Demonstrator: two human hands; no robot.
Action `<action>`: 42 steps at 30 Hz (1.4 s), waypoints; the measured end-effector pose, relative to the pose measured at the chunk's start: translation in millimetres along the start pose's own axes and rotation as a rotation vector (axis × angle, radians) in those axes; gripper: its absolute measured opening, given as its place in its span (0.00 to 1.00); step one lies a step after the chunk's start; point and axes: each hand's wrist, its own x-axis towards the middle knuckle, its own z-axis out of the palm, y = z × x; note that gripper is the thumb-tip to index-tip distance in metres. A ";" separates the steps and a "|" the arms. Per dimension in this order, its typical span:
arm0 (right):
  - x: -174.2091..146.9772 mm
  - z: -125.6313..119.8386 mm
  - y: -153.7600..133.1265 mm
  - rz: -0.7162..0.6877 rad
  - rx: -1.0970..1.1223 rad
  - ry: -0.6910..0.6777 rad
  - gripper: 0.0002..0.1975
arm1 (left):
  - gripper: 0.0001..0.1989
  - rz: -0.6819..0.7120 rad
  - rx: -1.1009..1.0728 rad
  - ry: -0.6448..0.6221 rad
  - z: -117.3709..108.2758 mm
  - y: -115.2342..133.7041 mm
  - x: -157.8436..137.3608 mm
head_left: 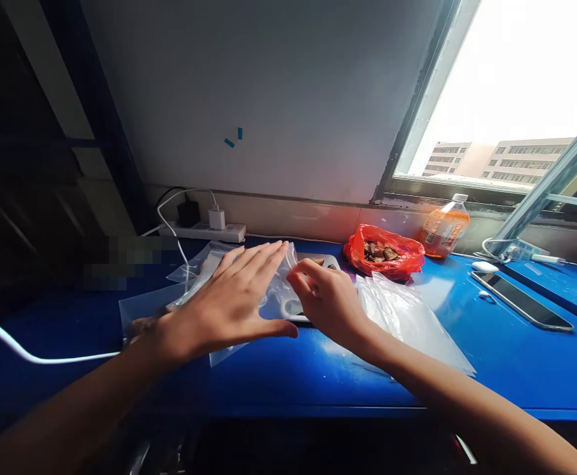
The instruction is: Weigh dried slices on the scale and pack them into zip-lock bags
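My left hand [234, 290] is stretched out flat, fingers together and thumb apart, over a clear plastic zip bag [277, 293]. My right hand [331, 297] has its fingers pinched at the bag's upper right edge, by the zip strip. Behind the hands, partly hidden, lies a white tray-like thing [332, 260] with a few dark pieces on it. Beside my right hand is a stack of clear plastic bags [417, 323]. More clear bags [152, 300] lie under and left of my left hand, one with brownish contents [138, 326].
An open red plastic bag [410, 251] holds brown dried slices [380, 252]. Behind it stands a bottle of orange drink [444, 227]. A phone [523, 301] and earbuds lie at right on the blue table [308, 389]. A power strip [206, 231] with white cables sits against the wall.
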 end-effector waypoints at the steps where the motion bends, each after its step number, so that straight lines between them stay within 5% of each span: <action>1: 1.0 -3.6 -1.7 -0.041 0.066 -0.029 0.10 | 0.50 -0.003 0.001 -0.006 4.3 0.2 -0.5; 4: 11.4 -20.6 6.2 -0.201 0.203 -0.107 0.12 | 0.45 -0.072 -0.044 0.020 10.2 -5.0 1.9; 8: 39.8 -29.9 49.4 -0.246 -0.012 0.011 0.19 | 0.50 -0.182 -0.156 0.123 7.4 -12.1 7.2; 12: 56.2 -8.7 88.0 -0.308 -0.271 -0.215 0.28 | 0.54 -0.188 -0.244 0.189 5.6 -10.6 7.6; 21: 56.3 19.8 93.3 -0.173 -0.281 -0.197 0.07 | 0.53 -0.186 -0.429 0.201 16.9 -7.6 6.4; 24: 63.9 17.4 92.3 -0.106 -0.067 -0.033 0.09 | 0.53 -0.182 -0.489 0.221 24.5 -6.2 6.0; 29: 78.2 -6.2 51.1 0.057 0.648 0.243 0.16 | 0.52 -0.185 -0.535 0.289 31.1 -3.5 2.8; 35: 80.2 -19.8 -20.2 -0.004 0.986 0.222 0.17 | 0.53 -0.158 -0.551 0.348 25.7 2.5 2.9; 42: 82.3 -5.2 -21.4 -0.162 1.083 0.148 0.13 | 0.52 -0.130 -0.565 0.335 22.9 4.7 4.8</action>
